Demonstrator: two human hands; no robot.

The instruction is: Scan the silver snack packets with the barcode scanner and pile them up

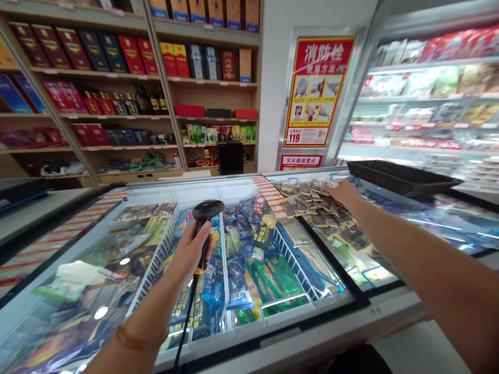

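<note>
My left hand [197, 244] is wrapped around the handle of a black barcode scanner [208, 209], held upright over the chest freezer. The scanner's cord [187, 317] runs down from the handle past my wrist. My right arm stretches across to the far side of the freezer, where my right hand [341, 191] is at a heap of small brown snack packets [325, 210] lying on the glass. Its fingers are small and blurred, so their grip does not show clearly.
Inside the freezer [312, 322], white wire baskets [298, 267] hold ice cream packs, some in green wrappers [273, 275]. A black tray [401, 176] rests at the right back. Shelves of boxed bottles [113, 52] stand behind, a lit display fridge [429, 98] at the right.
</note>
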